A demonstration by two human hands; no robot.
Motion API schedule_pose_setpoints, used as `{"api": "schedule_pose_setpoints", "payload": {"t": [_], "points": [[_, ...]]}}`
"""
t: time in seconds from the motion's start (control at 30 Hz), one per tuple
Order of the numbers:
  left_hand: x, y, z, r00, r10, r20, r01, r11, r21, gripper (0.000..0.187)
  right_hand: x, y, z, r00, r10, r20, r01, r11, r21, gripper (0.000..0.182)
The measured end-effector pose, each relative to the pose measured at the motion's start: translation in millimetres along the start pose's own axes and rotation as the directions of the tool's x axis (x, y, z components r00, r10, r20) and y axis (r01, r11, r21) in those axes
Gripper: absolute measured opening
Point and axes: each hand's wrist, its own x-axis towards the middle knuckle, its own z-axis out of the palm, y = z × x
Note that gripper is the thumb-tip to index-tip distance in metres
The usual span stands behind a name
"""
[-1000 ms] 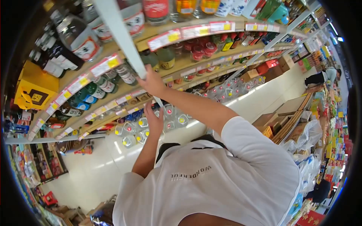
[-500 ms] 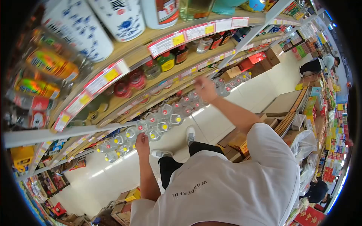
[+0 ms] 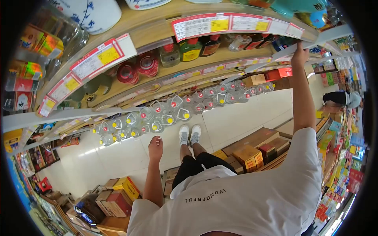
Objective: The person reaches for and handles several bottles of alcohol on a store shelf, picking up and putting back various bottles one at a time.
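My right hand (image 3: 300, 56) is raised at the shelf's metal upright (image 3: 334, 34), just below the upper shelf's edge; its fingertips are hidden there. Beside it, dark bottles (image 3: 283, 42) stand on the second shelf. My left hand (image 3: 155, 147) hangs low over the floor with loosely bent fingers and nothing in them. Just beyond it, large clear jugs (image 3: 167, 119) with red and yellow caps stand in rows along the shelf's foot.
Red-lidded jars (image 3: 128, 73) and a green-yellow bottle (image 3: 189, 50) stand on the second shelf. Cardboard boxes (image 3: 248, 157) lie behind me on the right, with more boxes (image 3: 114, 202) at lower left. Another person (image 3: 342, 98) is far off at the right.
My right hand has moved right and up to the shelf upright. My left hand is slightly lower in view. My feet are now together, and the view has shifted closer to the shelf.
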Motion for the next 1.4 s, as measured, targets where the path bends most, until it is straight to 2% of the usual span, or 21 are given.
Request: {"api": "schedule_pose_setpoints", "payload": {"t": [0.03, 0.07, 0.13, 0.4, 0.53, 0.57, 0.6, 0.63, 0.67, 0.7, 0.73, 0.77, 0.83, 0.93, 1.0, 1.07, 1.13, 1.2, 1.23, 1.33, 1.4], "points": [[0, 0, 5, 1.0, 0.002, 0.001, -0.002, 1.0, -0.006, 0.02, 10, 10, -7, 0.999, 0.047, -0.026, -0.05, 0.991, -0.121, 0.028], [0, -2, 11, 1.0, 0.004, 0.001, -0.004, 1.0, -0.013, 0.02, 5, 3, 0, 0.99, 0.108, -0.095, -0.117, 0.988, -0.096, 0.031], [1, -5, 23, 1.0, 0.008, 0.01, -0.008, 1.0, -0.011, 0.02, 3, 0, 9, 0.993, 0.091, -0.075, -0.089, 0.996, 0.021, 0.032], [-33, -10, 61, 0.998, -0.015, 0.06, 0.017, 0.999, -0.038, 0.02, -17, -14, 29, 0.985, -0.093, -0.147, 0.092, 0.996, -0.015, 0.048], [-55, -10, 71, 0.994, -0.009, 0.106, 0.01, 1.0, -0.008, 0.02, 1, 9, 20, 0.973, -0.159, -0.165, 0.108, 0.953, -0.283, 0.057], [-60, -6, 68, 0.996, -0.007, 0.087, 0.008, 1.0, -0.013, 0.019, 10, 21, 16, 0.986, -0.107, -0.125, 0.076, 0.97, -0.23, 0.063], [-63, -4, 63, 0.997, -0.017, 0.075, 0.018, 1.0, -0.013, 0.018, -6, -7, 21, 0.986, -0.122, -0.118, 0.078, 0.943, -0.324, 0.065], [-61, -21, 63, 0.991, 0.131, 0.02, -0.132, 0.985, 0.11, 0.016, -9, -10, 24, 0.986, -0.127, -0.109, 0.099, 0.967, -0.235, 0.063], [-57, -33, 57, 0.979, 0.202, 0.026, -0.202, 0.951, 0.235, 0.015, 14, 20, 16, 0.967, -0.238, -0.09, 0.19, 0.91, -0.369, 0.061], [-59, -30, 48, 0.989, 0.148, -0.001, -0.145, 0.968, 0.206, 0.016, 12, 28, 18, 0.972, -0.219, -0.083, 0.178, 0.922, -0.344, 0.064], [-61, -6, 31, 0.998, 0.063, -0.029, -0.055, 0.972, 0.228, 0.017, 3, 22, 21, 0.983, -0.166, -0.083, 0.146, 0.968, -0.206, 0.066], [-66, 13, 18, 0.99, 0.066, -0.124, -0.064, 0.998, 0.025, 0.018, -6, 12, 28, 0.991, -0.097, -0.095, 0.096, 0.995, -0.011, 0.069], [-68, 3, 6, 0.987, -0.04, -0.157, 0.042, 0.999, 0.008, 0.019, -9, -3, 30, 0.996, -0.026, -0.085, 0.042, 0.979, 0.2, 0.075], [-74, -12, -5, 0.981, -0.049, -0.186, 0.064, 0.995, 0.074, 0.019, 14, 18, 29, 0.984, -0.138, -0.115, 0.133, 0.99, -0.05, 0.07], [-71, -13, -12, 0.98, -0.085, -0.181, 0.1, 0.992, 0.074, 0.021, 6, 7, 27, 0.982, -0.144, -0.122, 0.132, 0.986, -0.103, 0.068], [-64, -19, -25, 0.976, -0.083, -0.203, 0.091, 0.996, 0.028, 0.022, -15, -17, 36, 0.987, -0.005, -0.16, 0.019, 0.996, 0.085, 0.066], [-50, -22, -42, 0.941, -0.27, -0.204, 0.199, 0.93, -0.309, 0.024, 26, 37, 25, 0.967, -0.198, -0.158, 0.153, 0.954, -0.257, 0.061], [-40, -1, -61, 0.923, -0.246, -0.296, 0.167, 0.949, -0.267, 0.024, -1, 2, 26, 0.962, -0.24, -0.131, 0.16, 0.882, -0.443, 0.059], [-34, 16, -70, 0.915, -0.229, -0.332, 0.13, 0.947, -0.294, 0.022, -20, -23, 34, 0.969, -0.179, -0.17, 0.128, 0.954, -0.271, 0.058], [-11, 58, -89, 0.883, -0.054, -0.465, -0.072, 0.966, -0.248, 0.021, -32, -41, 41, 0.976, -0.072, -0.207, 0.042, 0.989, -0.142, 0.056], [1, 97, -97, 0.85, 0.044, -0.524, -0.199, 0.949, -0.243, 0.022, -26, -34, 35, 0.977, -0.062, -0.205, 0.01, 0.97, -0.243, 0.054]]}}
